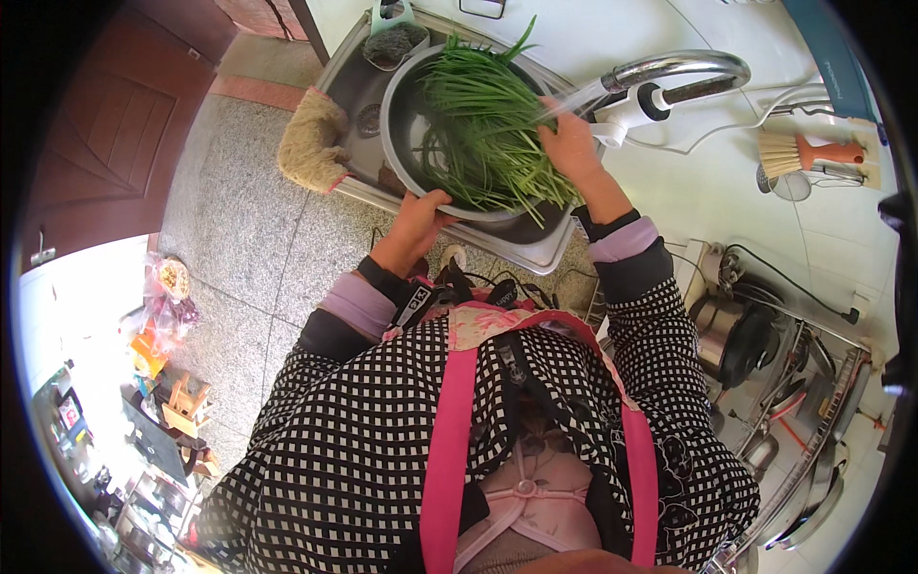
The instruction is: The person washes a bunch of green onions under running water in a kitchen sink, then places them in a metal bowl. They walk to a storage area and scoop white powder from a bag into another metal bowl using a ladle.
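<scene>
Long green leaves (483,105) lie across a metal basin (405,129) over the sink (547,256), upper centre of the frame. The right hand (571,148) grasps the bunch at its right edge, most of the leaves extending left of the grip. The left hand (413,230) clasps the basin's lower rim, below the leaves. The tap (681,69), upper right, sprays water beside the right fingers.

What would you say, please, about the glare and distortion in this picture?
Head view: glare washes out the left edge below the brown door; head view: fisheye bending curves straight edges near the dark rim; head view: the chrome faucet shows highlights while the green stalks look fairly clear.
</scene>
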`<control>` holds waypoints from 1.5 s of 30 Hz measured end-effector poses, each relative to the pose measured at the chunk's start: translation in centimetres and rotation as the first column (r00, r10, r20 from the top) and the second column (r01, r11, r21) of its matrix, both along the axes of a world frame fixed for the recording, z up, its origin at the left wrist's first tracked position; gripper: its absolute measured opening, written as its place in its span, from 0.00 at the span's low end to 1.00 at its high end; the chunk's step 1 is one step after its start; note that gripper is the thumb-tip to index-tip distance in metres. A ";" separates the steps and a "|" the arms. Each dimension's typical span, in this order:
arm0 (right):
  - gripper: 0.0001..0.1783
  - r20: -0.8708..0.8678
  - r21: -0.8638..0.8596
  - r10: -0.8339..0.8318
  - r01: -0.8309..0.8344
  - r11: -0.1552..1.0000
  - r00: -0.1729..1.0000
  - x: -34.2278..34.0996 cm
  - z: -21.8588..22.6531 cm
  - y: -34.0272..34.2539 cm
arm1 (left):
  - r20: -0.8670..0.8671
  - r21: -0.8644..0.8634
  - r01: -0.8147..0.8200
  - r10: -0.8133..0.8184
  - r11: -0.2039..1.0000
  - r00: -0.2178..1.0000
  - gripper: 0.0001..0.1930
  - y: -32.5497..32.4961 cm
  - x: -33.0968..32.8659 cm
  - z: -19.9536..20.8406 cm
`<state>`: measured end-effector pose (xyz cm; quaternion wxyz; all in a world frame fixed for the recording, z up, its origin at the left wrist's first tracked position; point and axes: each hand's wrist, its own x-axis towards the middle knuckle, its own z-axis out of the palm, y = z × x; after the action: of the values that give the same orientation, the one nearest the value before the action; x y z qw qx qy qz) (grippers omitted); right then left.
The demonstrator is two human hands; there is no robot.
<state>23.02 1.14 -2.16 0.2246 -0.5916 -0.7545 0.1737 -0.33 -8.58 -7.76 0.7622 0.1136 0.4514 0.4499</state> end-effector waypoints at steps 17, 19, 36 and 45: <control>0.56 0.430 -0.431 0.192 0.014 0.902 0.882 -1.3 1.6 -2.2 | -0.046 -0.018 0.048 -0.049 0.999 0.998 0.15 0.4 4.2 2.3; 0.49 0.359 -0.386 0.224 -0.074 0.919 0.906 -1.8 1.4 -3.1 | -0.059 -0.032 0.032 -0.034 0.999 0.998 0.14 0.4 4.2 2.2; 0.35 0.097 -0.059 -0.036 0.042 0.997 0.995 3.5 3.7 0.6 | 0.088 -0.019 0.030 -0.028 0.999 0.996 0.12 1.5 3.0 2.3; 0.19 -0.361 -0.070 -0.122 0.104 0.992 0.925 4.9 5.7 -3.0 | 0.148 -0.059 0.018 -0.009 0.998 0.989 0.10 1.4 1.6 1.7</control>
<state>27.95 -1.88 3.55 0.3556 -0.5969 -0.6600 0.2856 1.23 -7.15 -6.11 0.7994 0.0602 0.4063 0.4383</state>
